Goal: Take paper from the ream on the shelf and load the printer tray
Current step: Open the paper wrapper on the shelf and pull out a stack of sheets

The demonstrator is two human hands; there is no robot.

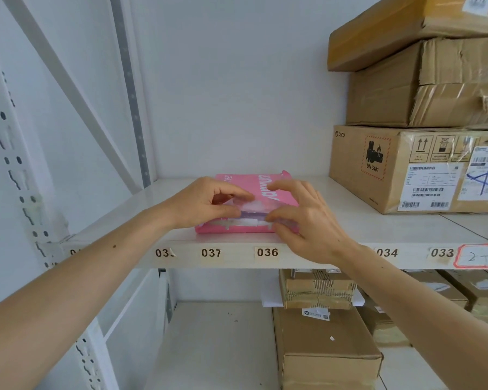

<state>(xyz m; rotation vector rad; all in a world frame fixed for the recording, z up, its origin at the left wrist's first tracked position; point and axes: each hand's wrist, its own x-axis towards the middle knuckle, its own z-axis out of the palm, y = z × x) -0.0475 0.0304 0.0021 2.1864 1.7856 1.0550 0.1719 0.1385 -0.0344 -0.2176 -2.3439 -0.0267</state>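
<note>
A pink-wrapped ream of paper (261,187) lies flat on the white shelf (350,220), near its front edge above label 036. The wrapper's near end is torn open, and white paper edges (243,220) show inside. My left hand (206,204) pinches the torn wrapper flap at the ream's near left end. My right hand (307,218) rests against the near right end, fingers curled around the opening and touching the paper stack. No printer is in view.
Three stacked cardboard boxes (412,167) fill the shelf's right side. Below the shelf lie more boxes (324,347) on a lower shelf (209,347). The rack's perforated upright (17,175) stands at the left, and a white wall is behind.
</note>
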